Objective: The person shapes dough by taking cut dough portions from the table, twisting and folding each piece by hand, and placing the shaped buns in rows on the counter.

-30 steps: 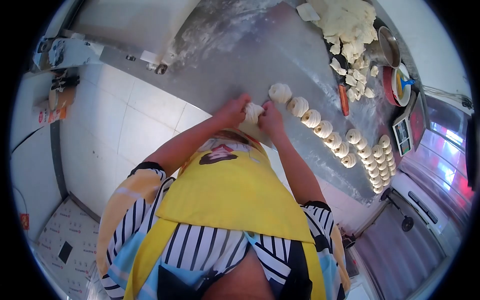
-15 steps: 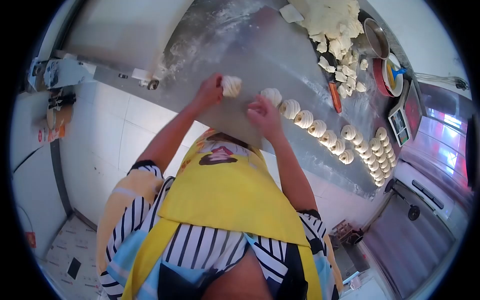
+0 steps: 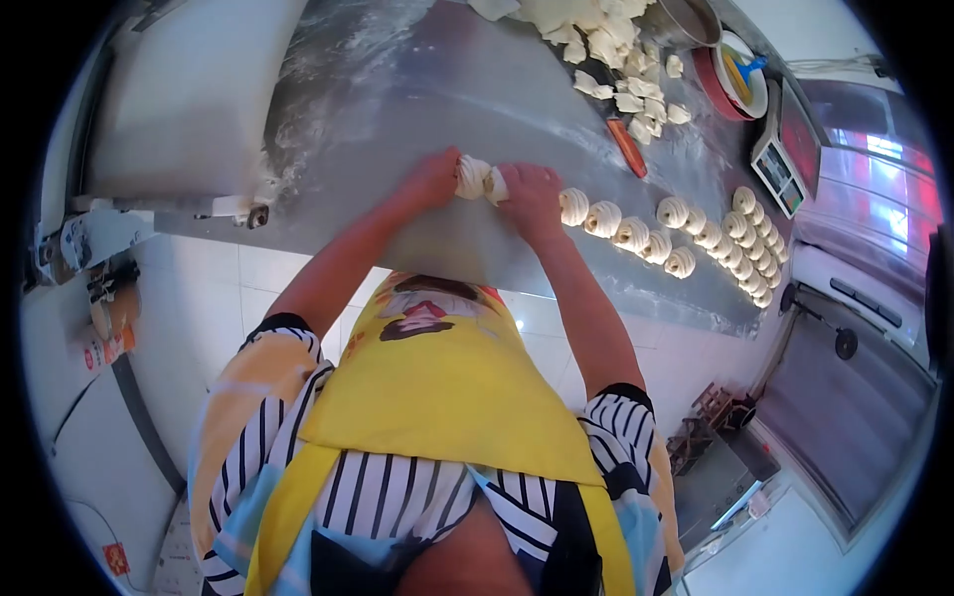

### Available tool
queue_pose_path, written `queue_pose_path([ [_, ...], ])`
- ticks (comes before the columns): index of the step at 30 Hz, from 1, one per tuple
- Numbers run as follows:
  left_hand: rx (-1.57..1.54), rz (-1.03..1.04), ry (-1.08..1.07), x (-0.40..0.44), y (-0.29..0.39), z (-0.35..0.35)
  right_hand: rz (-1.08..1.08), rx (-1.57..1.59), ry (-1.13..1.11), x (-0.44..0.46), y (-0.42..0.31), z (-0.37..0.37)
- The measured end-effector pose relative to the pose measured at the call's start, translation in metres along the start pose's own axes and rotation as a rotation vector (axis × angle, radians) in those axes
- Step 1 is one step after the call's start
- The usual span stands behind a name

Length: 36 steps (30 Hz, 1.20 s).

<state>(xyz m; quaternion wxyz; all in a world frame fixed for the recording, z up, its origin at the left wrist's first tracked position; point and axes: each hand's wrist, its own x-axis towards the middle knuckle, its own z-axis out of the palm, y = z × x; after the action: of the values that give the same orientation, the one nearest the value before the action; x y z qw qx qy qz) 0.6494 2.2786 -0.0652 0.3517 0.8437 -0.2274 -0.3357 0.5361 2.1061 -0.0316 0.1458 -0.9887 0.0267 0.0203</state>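
Observation:
My left hand (image 3: 433, 181) is closed on a coiled dough roll (image 3: 471, 180), gripping its left side just above the steel table. Pressed up beside it is a second dough roll (image 3: 495, 186), partly covered by my right hand (image 3: 534, 202), whose fingers are closed around it. The two rolls seem to touch. To the right of my right hand, a row of coiled dough rolls (image 3: 602, 220) runs along the front of the table.
Several more shaped rolls (image 3: 743, 202) stand in rows at the right. Torn dough pieces (image 3: 644, 104) are heaped at the back, near an orange-handled tool (image 3: 627, 149). A digital scale (image 3: 778, 176) and a bowl with a blue-handled brush (image 3: 752, 68) sit by the wall.
My right hand has moved left with a roll from the row's end, up against the roll in my left hand. The camera view has shifted, moving the table's contents up and left.

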Motion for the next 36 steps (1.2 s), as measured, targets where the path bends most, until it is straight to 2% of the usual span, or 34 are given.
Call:
queue_pose_path([
  [3, -0.040, -0.095, -0.084, -0.002, -0.002, -0.003, 0.036, 0.062, -0.007, -0.019, 0.004, -0.037],
  [5, 0.244, 0.175, 0.060, -0.029, 0.011, -0.031, 0.156, 0.097, 0.059, -0.045, 0.026, -0.068],
  [6, 0.385, 0.312, 0.131, -0.038, 0.020, -0.043, 0.130, 0.019, 0.096, -0.064, 0.058, -0.068],
  [7, 0.467, 0.415, 0.140, -0.041, 0.027, -0.043, 0.229, -0.137, -0.020, -0.081, 0.074, -0.075],
  [9, 0.623, 0.621, 0.158, -0.043, 0.042, -0.031, 0.233, -0.274, -0.132, -0.106, 0.107, -0.082],
  [12, 0.656, 0.674, 0.170, -0.028, 0.050, -0.003, 0.193, -0.312, -0.150, -0.119, 0.146, -0.081],
  [15, 0.542, 0.602, 0.173, -0.006, 0.041, 0.030, 0.200, -0.127, -0.248, -0.117, 0.175, -0.069],
  [18, 0.493, 0.645, 0.053, 0.005, 0.058, 0.048, -0.130, 0.043, 0.015, -0.108, 0.182, -0.050],
  [20, 0.570, 0.593, 0.096, 0.007, 0.076, 0.058, -0.059, 0.095, -0.058, -0.109, 0.186, -0.050],
  [21, 0.605, 0.562, 0.115, 0.002, 0.087, 0.062, -0.054, -0.011, -0.060, -0.112, 0.181, -0.060],
  [22, 0.640, 0.558, 0.135, -0.003, 0.097, 0.061, -0.051, -0.113, -0.058, -0.112, 0.176, -0.071],
  [24, 0.716, 0.558, 0.166, -0.015, 0.117, 0.053, -0.107, -0.060, -0.068, -0.107, 0.174, -0.077],
  [32, 0.780, 0.558, -0.005, 0.011, 0.116, 0.065, -0.180, 0.012, -0.093, -0.074, 0.150, -0.062],
  [34, 0.718, 0.674, -0.015, 0.027, 0.109, 0.065, -0.170, 0.093, -0.101, -0.068, 0.151, -0.041],
  [35, 0.641, 0.774, -0.013, 0.032, 0.103, 0.067, -0.113, 0.219, -0.022, -0.070, 0.151, -0.032],
  [36, 0.656, 0.720, -0.029, 0.043, 0.081, 0.069, 0.013, 0.375, -0.176, -0.061, 0.145, -0.029],
])
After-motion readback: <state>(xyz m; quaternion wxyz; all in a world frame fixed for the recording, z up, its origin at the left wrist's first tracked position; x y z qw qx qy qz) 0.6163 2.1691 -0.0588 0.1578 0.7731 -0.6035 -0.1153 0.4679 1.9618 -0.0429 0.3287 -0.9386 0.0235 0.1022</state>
